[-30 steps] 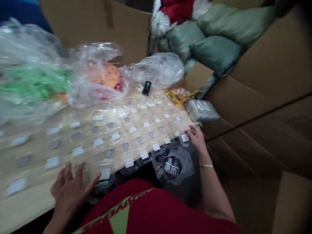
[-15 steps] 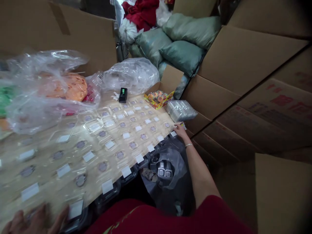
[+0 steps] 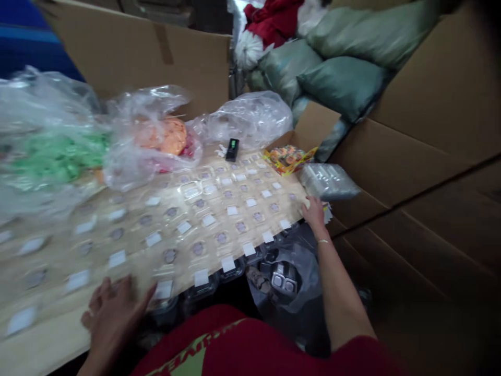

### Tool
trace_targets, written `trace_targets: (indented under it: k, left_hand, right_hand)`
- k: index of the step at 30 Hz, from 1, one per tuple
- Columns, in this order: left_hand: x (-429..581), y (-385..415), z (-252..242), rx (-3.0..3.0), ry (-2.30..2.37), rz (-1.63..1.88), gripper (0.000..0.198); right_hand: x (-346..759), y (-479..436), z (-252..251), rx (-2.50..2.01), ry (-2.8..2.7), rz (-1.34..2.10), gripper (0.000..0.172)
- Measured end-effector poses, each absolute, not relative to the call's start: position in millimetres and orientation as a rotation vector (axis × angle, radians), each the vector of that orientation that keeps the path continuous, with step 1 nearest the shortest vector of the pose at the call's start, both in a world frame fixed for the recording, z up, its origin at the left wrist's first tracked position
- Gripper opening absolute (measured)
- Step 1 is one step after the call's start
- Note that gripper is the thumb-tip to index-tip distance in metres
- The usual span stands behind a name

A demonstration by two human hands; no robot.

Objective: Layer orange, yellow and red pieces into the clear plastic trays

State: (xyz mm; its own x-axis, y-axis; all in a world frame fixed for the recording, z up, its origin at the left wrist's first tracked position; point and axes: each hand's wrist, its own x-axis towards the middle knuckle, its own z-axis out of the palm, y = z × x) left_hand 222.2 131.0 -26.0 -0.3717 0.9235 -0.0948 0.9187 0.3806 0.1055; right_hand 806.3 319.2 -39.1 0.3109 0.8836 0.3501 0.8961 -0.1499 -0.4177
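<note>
Left hand: the left hand (image 3: 115, 308) is low over the bench (image 3: 47, 350) at its near edge, palm down; its grip is spread wide with nothing visible in it. The thumb points to a card-bearing tray just beside it; touching or not, I cannot tell.
Right hand: the right hand (image 3: 314, 211) reaches to the bench's far right end, fingers bent; blur hides whether its grip has hold of anything. Some slips (image 3: 327, 213) show just beyond it, perhaps held, perhaps lying there.
Trays: clear trays (image 3: 203, 291) cover the bench in rows, probably spaced so that each can be reached singly. The near row juts past the edge, which likely leaves a lip easy to grasp.
Cards and discs: white cards (image 3: 227, 263) and greyish discs (image 3: 198, 248) lie at the trays, seemingly in alternating rows.
Right end: a clear pack (image 3: 331, 181) sits near the right hand, presumably for easy reach.
Back: bulky plastic bags (image 3: 250, 117) are pushed behind the rows, apparently to free the front.
</note>
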Motion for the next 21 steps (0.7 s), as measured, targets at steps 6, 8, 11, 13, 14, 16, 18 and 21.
trace_targets:
  k: [6, 8, 11, 13, 14, 16, 18, 21]
  left_hand:
    - [204.4, 87.0, -12.6, 2.197, 2.272, 0.315, 0.076]
    - [191.4, 65.7, -17.0, 2.507, 2.03, 0.332, 0.074]
    - [177.5, 47.1, -27.1, 2.718, 1.84, 0.323, 0.067]
    - [172.8, 46.5, -33.6, 2.732, 1.841, 0.325, 0.063]
    - [171.9, 48.7, -36.2, 2.73, 1.844, 0.328, 0.062]
    - [173.0, 55.1, -39.3, 2.719, 1.832, 0.346, 0.058]
    - [177.0, 60.8, -40.0, 2.702, 1.808, 0.378, 0.054]
    - [184.7, 63.8, -39.2, 2.736, 1.789, 0.467, 0.048]
  right_hand:
    - [717.0, 226.2, -53.4, -1.596, -1.804, -0.27, 0.041]
    - [676.2, 188.9, -61.4, -1.486, -1.864, -0.295, 0.043]
    - [618.4, 144.3, -72.3, -1.343, -1.986, -0.285, 0.042]
    - [587.1, 129.0, -76.3, -1.248, -2.073, -0.244, 0.039]
    - [574.5, 126.1, -77.0, -1.212, -2.103, -0.222, 0.038]
    - [556.2, 127.9, -75.7, -1.182, -2.123, -0.194, 0.036]
    - [546.5, 134.9, -71.9, -1.183, -2.109, -0.184, 0.033]
    - [542.6, 143.1, -64.1, -1.171, -2.082, -0.183, 0.029]
